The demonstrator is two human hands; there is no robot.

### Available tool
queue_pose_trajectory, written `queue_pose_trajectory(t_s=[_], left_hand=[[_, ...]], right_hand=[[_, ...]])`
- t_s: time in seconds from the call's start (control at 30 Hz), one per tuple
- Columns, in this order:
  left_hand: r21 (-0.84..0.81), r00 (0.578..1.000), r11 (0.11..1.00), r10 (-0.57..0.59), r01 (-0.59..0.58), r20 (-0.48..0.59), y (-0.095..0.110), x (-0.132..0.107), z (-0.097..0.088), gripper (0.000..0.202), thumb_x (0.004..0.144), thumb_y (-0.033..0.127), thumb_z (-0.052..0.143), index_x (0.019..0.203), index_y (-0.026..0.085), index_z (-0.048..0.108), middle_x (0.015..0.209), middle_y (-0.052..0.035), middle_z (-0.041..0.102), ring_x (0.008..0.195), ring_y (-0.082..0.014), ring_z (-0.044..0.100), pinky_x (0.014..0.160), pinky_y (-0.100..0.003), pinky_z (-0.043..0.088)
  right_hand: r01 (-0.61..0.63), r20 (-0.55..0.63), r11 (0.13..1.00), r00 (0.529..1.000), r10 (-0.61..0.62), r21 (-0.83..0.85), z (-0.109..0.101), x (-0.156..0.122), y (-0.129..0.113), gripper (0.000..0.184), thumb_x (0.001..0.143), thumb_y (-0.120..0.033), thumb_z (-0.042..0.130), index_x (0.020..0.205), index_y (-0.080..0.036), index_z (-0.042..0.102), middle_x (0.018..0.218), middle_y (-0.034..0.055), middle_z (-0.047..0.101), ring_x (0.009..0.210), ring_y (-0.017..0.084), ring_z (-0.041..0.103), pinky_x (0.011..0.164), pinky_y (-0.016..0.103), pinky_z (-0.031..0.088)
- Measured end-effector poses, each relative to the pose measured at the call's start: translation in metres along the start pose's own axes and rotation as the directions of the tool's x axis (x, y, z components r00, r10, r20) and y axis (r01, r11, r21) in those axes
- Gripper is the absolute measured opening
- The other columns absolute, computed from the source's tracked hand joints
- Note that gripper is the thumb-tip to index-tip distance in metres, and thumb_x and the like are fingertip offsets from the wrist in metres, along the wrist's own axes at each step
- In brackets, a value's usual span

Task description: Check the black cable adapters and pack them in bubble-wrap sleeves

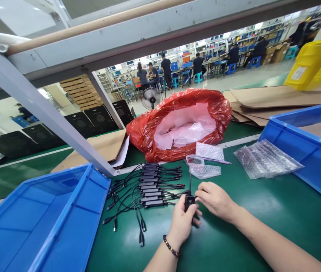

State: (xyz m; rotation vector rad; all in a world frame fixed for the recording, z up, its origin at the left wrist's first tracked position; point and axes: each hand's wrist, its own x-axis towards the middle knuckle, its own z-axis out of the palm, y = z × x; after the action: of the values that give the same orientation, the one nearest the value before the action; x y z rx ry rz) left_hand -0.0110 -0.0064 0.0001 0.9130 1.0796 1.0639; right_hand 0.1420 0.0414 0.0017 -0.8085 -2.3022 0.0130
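My left hand (pixel 184 219), with a beaded bracelet at its wrist, grips a small black device (pixel 189 202) between thumb and fingers. A dark cable (pixel 190 181) rises from the device's top. Close beside the device, my right hand (pixel 217 200) has its fingertips pinched together; what is between them, if anything, is hidden. Left of my hands, several grey adapters with black cables (pixel 151 185) lie side by side in a column on the green tabletop (pixel 228 241). Some of their plugs (pixel 141 238) point toward the front of the table.
Blue bins (pixel 72 211) flank the work area. A red plastic bag (pixel 137 132) with pale sheets inside stands behind the adapters. Bubble-wrap pouches (pixel 268 158) and a purple pen (pixel 217 160) lie to the right. A metal post (pixel 49 109) rises at left; cardboard (pixel 279 96) lies behind.
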Motion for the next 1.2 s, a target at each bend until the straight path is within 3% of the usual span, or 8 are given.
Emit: queue_pose_trajectory(t_s=[0.1,0.17,0.33,0.43,0.57,0.7,1.0,1.2], left_hand=[[0.027,1.000,0.999,-0.028,0.028,0.013,-0.003,0.000,0.001,0.028,0.072,0.039,0.059,0.085,0.015,0.052,0.053,0.0049,0.051,0.046,-0.0082,0.052,0.043,-0.019,0.045],[0.042,1.000,0.999,0.000,0.000,-0.005,-0.005,0.001,0.000,0.029,0.073,0.039,0.059,0.088,0.015,0.054,0.056,0.0037,0.052,0.049,-0.0090,0.053,0.043,-0.018,0.045],[0.026,0.998,0.998,0.064,-0.063,-0.011,-0.005,0.004,-0.002,0.031,0.075,0.039,0.057,0.093,0.014,0.055,0.066,0.0003,0.058,0.042,-0.0051,0.048,0.031,-0.013,0.033],[-0.096,0.999,0.995,0.022,-0.018,0.041,-0.003,0.004,-0.001,0.030,0.075,0.039,0.058,0.091,0.014,0.054,0.064,-0.0009,0.058,0.047,-0.0085,0.056,0.029,-0.012,0.029],[-0.234,0.993,0.970,-0.043,0.067,0.109,-0.004,0.003,0.000,0.027,0.072,0.038,0.062,0.079,0.013,0.052,0.057,0.0004,0.057,0.040,-0.0074,0.053,0.026,-0.011,0.025],[-0.306,0.988,0.948,-0.044,0.088,0.148,-0.007,0.003,0.001,0.029,0.069,0.038,0.065,0.077,0.013,0.051,0.057,-0.0006,0.058,0.038,-0.0080,0.053,0.025,-0.011,0.025],[-0.191,0.983,0.971,-0.120,0.145,0.137,-0.002,0.000,0.002,0.031,0.064,0.036,0.069,0.074,0.014,0.049,0.049,0.0036,0.054,0.032,-0.0053,0.046,0.024,-0.012,0.018],[0.008,0.970,0.982,-0.189,0.190,0.154,-0.002,-0.001,0.006,0.027,0.063,0.035,0.066,0.070,0.016,0.048,0.047,0.0037,0.055,0.033,-0.0078,0.051,0.024,-0.013,0.018]], right_hand=[[-0.173,0.012,0.968,0.985,0.174,0.179,0.001,0.000,-0.004,0.028,0.087,-0.028,0.042,0.078,-0.017,0.065,0.069,0.0044,0.047,0.065,0.015,0.043,0.057,0.026,0.034],[-0.358,0.102,0.852,0.933,0.346,0.382,0.003,0.001,-0.010,0.028,0.086,-0.032,0.045,0.077,-0.018,0.067,0.066,0.0039,0.049,0.065,0.015,0.047,0.059,0.027,0.037],[-0.615,0.423,0.212,0.714,0.558,0.759,0.012,0.004,-0.024,0.035,0.078,-0.045,0.053,0.074,-0.014,0.067,0.056,-0.0003,0.049,0.049,0.010,0.045,0.049,0.024,0.036],[-0.594,0.491,-0.012,0.653,0.576,0.804,0.019,0.004,-0.025,0.037,0.072,-0.047,0.060,0.078,-0.011,0.066,0.049,-0.0020,0.050,0.042,0.008,0.042,0.043,0.022,0.031],[-0.533,0.460,-0.095,0.611,0.645,0.841,0.024,0.004,-0.024,0.032,0.065,-0.042,0.069,0.075,-0.012,0.064,0.053,-0.0009,0.056,0.041,0.007,0.045,0.040,0.020,0.033],[-0.501,0.495,-0.165,0.648,0.579,0.849,0.024,0.003,-0.026,0.034,0.066,-0.045,0.068,0.073,-0.015,0.056,0.052,-0.0031,0.054,0.035,0.009,0.046,0.032,0.020,0.033],[-0.516,0.412,0.009,0.694,0.591,0.856,0.021,0.002,-0.032,0.038,0.071,-0.052,0.061,0.065,-0.017,0.046,0.054,-0.0047,0.047,0.042,0.006,0.044,0.039,0.019,0.035],[-0.384,0.449,-0.252,0.609,0.654,0.888,0.014,0.009,-0.010,0.044,0.063,-0.047,0.071,0.089,-0.016,0.055,0.054,-0.0075,0.038,0.041,0.004,0.030,0.040,0.019,0.024]])
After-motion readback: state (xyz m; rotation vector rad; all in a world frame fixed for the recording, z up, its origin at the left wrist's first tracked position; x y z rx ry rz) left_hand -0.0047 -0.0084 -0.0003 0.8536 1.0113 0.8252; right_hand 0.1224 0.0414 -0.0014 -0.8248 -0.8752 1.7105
